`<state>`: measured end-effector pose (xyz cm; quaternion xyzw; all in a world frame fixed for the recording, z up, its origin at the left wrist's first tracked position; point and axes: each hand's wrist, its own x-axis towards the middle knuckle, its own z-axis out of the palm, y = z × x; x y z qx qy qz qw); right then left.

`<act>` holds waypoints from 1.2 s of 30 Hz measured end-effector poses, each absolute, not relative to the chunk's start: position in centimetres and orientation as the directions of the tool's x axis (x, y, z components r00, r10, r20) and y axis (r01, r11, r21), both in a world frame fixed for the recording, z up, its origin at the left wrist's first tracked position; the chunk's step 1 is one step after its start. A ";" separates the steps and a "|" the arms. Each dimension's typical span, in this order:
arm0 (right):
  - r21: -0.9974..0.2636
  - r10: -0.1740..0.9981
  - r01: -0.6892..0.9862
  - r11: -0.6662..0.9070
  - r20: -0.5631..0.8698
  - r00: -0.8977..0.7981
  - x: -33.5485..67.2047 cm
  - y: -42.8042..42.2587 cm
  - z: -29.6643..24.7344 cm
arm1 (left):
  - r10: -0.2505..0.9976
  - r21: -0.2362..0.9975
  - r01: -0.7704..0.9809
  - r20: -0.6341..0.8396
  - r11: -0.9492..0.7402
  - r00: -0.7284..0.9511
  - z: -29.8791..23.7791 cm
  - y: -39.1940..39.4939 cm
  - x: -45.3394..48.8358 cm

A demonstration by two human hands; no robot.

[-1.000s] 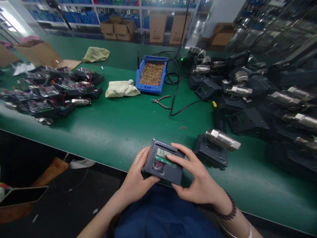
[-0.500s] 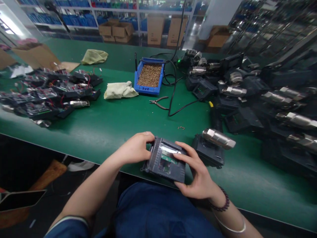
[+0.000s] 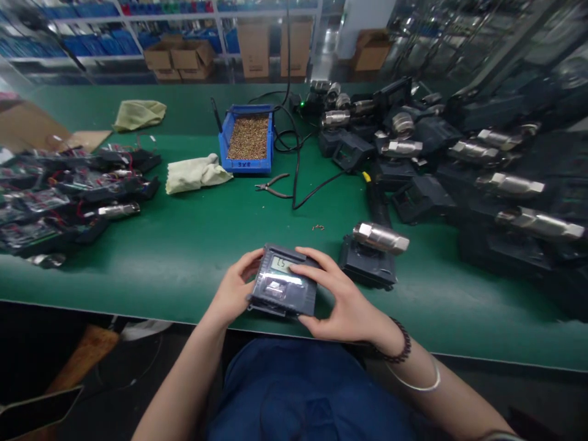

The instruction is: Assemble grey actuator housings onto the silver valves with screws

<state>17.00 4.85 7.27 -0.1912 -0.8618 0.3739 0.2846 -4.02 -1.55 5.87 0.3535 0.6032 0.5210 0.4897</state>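
Observation:
Both my hands grip a dark grey meter housing (image 3: 294, 293) at the table's front edge. Its clear window faces up, and digits show on a small display (image 3: 280, 264). My left hand (image 3: 235, 288) is closed on the housing's left side, with the fingertips hidden behind it. My right hand (image 3: 342, 300) holds the right side, thumb at the lower edge and fingers over the top and window. Just right of my right hand sits another dark unit (image 3: 367, 263) with a metal hex fitting (image 3: 381, 237) on top.
Cutting pliers (image 3: 274, 186) and a few tiny screws (image 3: 318, 227) lie beyond my hands. A blue bin (image 3: 248, 165) holds many small screws, beside a cloth bundle (image 3: 195, 174). Opened units (image 3: 68, 196) crowd the left, closed ones (image 3: 422, 199) the right. A black cable (image 3: 296, 177) crosses the table.
The housing has tilted, and its display digits now show. Both hands still hold it. The camera view has shifted, so the table's things sit farther left in the picture.

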 end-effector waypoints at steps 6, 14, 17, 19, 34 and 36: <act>-0.781 0.559 0.112 0.614 0.330 -0.761 16.4 4.7 8.0 | 0.912 0.964 -0.149 -0.259 0.221 -0.319 5.8 -1.4 -3.8; -0.858 0.554 -0.029 0.513 0.357 -0.752 18.3 5.7 7.2 | 0.927 0.975 -0.115 -0.217 0.190 -0.307 4.8 -1.4 -4.0; -0.919 0.582 -0.128 0.373 0.339 -0.740 18.6 6.2 5.8 | 0.934 0.979 -0.081 -0.203 0.187 -0.295 4.9 -1.4 -3.8; -0.946 0.626 -0.231 0.229 0.325 -0.709 18.6 6.4 4.9 | 0.933 0.977 -0.056 -0.212 0.204 -0.290 5.2 -1.4 -3.8; -0.934 0.790 -0.333 -0.133 0.103 -0.604 18.4 5.5 5.4 | 0.991 0.531 0.840 0.008 0.109 -0.134 9.7 -3.1 1.8; -0.941 0.799 -0.320 -0.109 0.108 -0.592 18.4 5.1 5.5 | 0.980 0.508 0.851 0.055 0.135 -0.189 9.2 -3.0 2.6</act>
